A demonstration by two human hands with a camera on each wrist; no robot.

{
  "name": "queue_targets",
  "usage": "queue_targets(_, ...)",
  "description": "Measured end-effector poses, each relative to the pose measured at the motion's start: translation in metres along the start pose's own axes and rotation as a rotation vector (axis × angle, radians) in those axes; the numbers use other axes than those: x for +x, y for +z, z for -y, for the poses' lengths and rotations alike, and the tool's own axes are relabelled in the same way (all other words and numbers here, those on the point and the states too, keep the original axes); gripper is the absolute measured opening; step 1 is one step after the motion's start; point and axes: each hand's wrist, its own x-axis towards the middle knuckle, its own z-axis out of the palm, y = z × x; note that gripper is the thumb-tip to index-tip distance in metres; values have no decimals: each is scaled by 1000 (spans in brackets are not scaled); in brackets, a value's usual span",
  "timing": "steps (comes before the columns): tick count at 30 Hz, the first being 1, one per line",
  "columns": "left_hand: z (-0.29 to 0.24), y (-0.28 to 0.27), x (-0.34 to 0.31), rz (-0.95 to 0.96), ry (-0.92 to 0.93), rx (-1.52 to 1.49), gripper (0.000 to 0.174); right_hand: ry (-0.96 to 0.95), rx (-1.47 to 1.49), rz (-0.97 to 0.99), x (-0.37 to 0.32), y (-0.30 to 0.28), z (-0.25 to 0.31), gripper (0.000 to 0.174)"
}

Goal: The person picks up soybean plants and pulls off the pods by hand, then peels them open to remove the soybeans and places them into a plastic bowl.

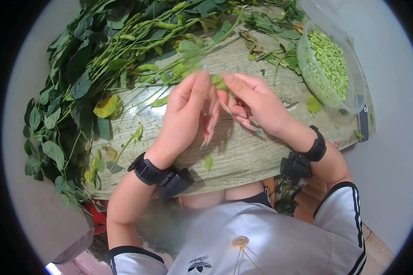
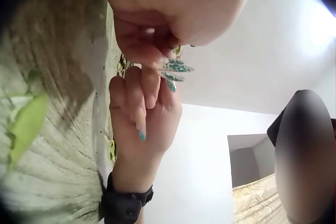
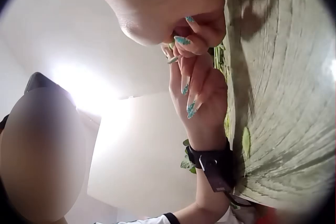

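Over the wooden table, the two hands meet at a green soybean pod (image 1: 219,83). The right hand (image 1: 261,103) pinches it under the thumb, its other fingers loosely bent below. At the pod's other end, the left hand (image 1: 183,107) grips with thumb and fingers. In the left wrist view, the left hand (image 2: 168,19) hides most of the pod behind its long painted nails. From the right wrist, only a sliver of green shows between the right hand (image 3: 178,14) and the other fingertips. A blurred green patch (image 1: 192,55) appears just beyond the left thumb.
Leafy soybean stalks (image 1: 137,41) with pods are heaped along the back and left. A clear plastic bowl (image 1: 304,62) of shelled green beans stands at the right. Loose leaves (image 1: 105,106) and a small pod (image 1: 208,162) lie on the tabletop (image 1: 234,160).
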Motion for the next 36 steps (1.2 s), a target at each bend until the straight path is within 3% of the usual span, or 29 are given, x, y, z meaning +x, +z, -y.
queue_targets(3,5,-2,0,-52,58,93,37,-83,6,-5,2,0,-3,44)
queue_targets(5,6,-6,1,-36,85,173,36,-190,-208,-13,3,-4,-5,44)
queue_targets(8,-1,-6,-2,47,104,189,35,-45,-58,11,1,-5,2,44)
queue_targets(11,2,-7,-3,58,151,338,33,-46,-80,93,1,-9,2,41)
queue_targets(15,3,-8,-2,47,216,460,31,-116,-225,58,2,-11,-2,38)
queue_targets(17,3,-7,-2,41,168,425,31,-243,-309,-14,2,-9,-3,37)
queue_targets(21,-7,1,-6,9,4,198,33,-297,-377,21,2,-10,-1,29)
queue_targets(23,-4,-2,-3,-33,-27,142,38,-364,-664,-16,0,-8,5,22)
queue_targets(24,-5,-4,-2,-38,-27,141,38,-363,-664,-11,1,-9,1,22)
queue_targets(26,-7,-9,-3,-4,-176,158,42,-687,-1051,-165,4,-12,-8,20)
queue_targets(33,-9,-5,-3,68,-182,145,38,-677,-1017,-136,3,-14,-5,19)
queue_targets(35,-7,-4,-4,48,-143,119,35,-487,-847,-94,0,-12,0,19)
queue_targets(36,-6,-5,-3,49,-143,118,35,-487,-848,-96,-1,-12,1,19)
